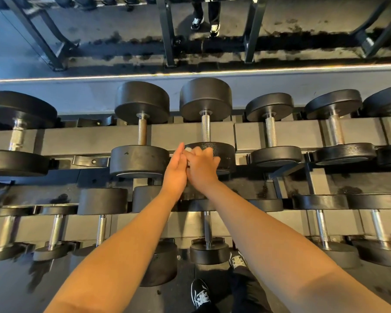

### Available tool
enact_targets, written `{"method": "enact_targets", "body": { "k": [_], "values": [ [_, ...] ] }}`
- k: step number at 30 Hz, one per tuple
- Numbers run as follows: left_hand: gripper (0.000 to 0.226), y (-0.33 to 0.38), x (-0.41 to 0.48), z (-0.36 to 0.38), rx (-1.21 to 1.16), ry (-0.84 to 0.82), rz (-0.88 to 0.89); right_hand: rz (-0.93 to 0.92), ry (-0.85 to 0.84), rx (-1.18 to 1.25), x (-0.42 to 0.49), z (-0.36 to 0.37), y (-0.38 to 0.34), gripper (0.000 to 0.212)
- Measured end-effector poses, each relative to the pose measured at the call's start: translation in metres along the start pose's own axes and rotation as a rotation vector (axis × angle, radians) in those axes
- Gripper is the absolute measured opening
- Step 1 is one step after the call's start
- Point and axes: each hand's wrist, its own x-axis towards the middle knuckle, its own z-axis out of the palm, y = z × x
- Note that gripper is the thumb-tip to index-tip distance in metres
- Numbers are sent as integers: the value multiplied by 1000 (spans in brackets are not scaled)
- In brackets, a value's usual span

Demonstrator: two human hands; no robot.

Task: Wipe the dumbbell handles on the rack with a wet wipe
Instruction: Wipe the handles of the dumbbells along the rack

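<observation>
A small white wet wipe [188,150] shows at the fingertips of the right hand [201,167], whose grip is curled round it just above the near head of the middle dumbbell [207,123] on the top tier of the rack [99,138], with that dumbbell's knurled handle [205,128] bare just beyond. The left hand [175,170] lies flat against the right, fingers straight and pressed together, holding nothing. Below, a second tier carries more dumbbells, and two black shoes [201,294] stand on the floor
</observation>
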Motion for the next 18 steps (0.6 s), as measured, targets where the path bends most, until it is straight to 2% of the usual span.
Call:
{"method": "enact_targets", "body": {
  "k": [2, 4, 7, 9, 11, 14, 17, 18],
  "values": [
    [51, 2, 4, 6, 55, -56, 2, 9, 33, 157, -5, -10, 16, 43],
    [51, 3, 7, 13, 111, -77, 42, 130, 177, 311, -12, -14, 33, 48],
    [50, -1, 15, 19, 263, -111, 192, 199, 191, 330, -18, -8, 45, 49],
    [50, -5, 24, 18, 194, -80, 156, 194, 167, 386, -17, -5, 49, 50],
    [52, -12, 31, 17, 79, 15, 29, 191, 163, 468, -17, -5, 53, 49],
    [50, -19, 32, 17, 128, 137, -70, 260, 300, 548, -23, -2, 60, 36],
    [49, -20, 30, 18, 240, 210, -71, 446, 490, 648, -35, 4, 70, 5],
    [48, -20, 25, 19, 263, 245, -56, 523, 494, 712, -40, 6, 72, 5]
  ]
}}
